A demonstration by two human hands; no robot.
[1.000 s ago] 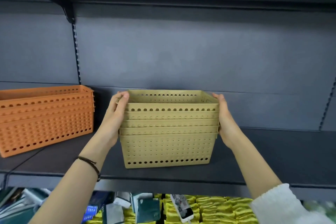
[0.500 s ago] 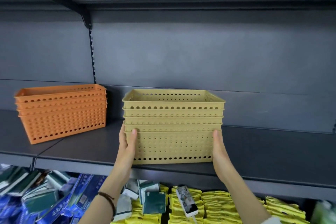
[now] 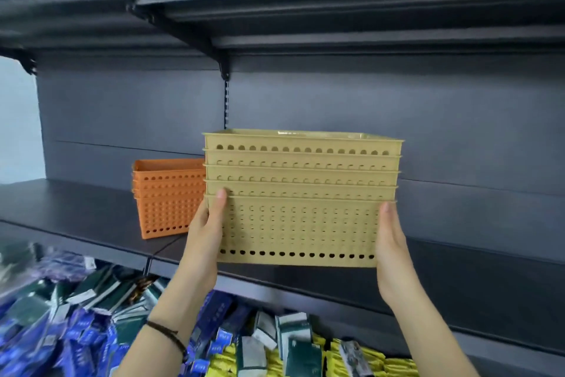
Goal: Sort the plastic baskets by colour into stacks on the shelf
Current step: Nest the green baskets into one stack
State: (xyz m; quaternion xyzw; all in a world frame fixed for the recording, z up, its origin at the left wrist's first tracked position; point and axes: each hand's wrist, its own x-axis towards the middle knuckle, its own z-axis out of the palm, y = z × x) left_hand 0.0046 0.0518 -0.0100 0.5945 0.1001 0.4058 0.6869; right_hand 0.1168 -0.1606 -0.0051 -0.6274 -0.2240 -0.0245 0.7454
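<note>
A stack of several nested yellow perforated baskets (image 3: 301, 199) is held between both hands in front of the dark shelf (image 3: 76, 217). My left hand (image 3: 206, 233) presses the stack's left side, thumb on the front corner. My right hand (image 3: 391, 248) presses its right side. The stack's bottom edge appears slightly above the shelf's front lip; contact cannot be told. A stack of orange perforated baskets (image 3: 168, 197) stands on the shelf to the left, partly hidden behind the yellow stack.
A second dark shelf (image 3: 336, 18) hangs overhead with a bracket (image 3: 224, 70) just above the baskets. Below the shelf lies a bin of blue, green and yellow packets (image 3: 91, 315). Bare shelf surface extends left of the orange stack and right of the yellow stack.
My hands slid from the stack's upper rims down to its lower sides. The yellow stack now sits closer to the orange stack and overlaps it, and the view has shifted left and upward.
</note>
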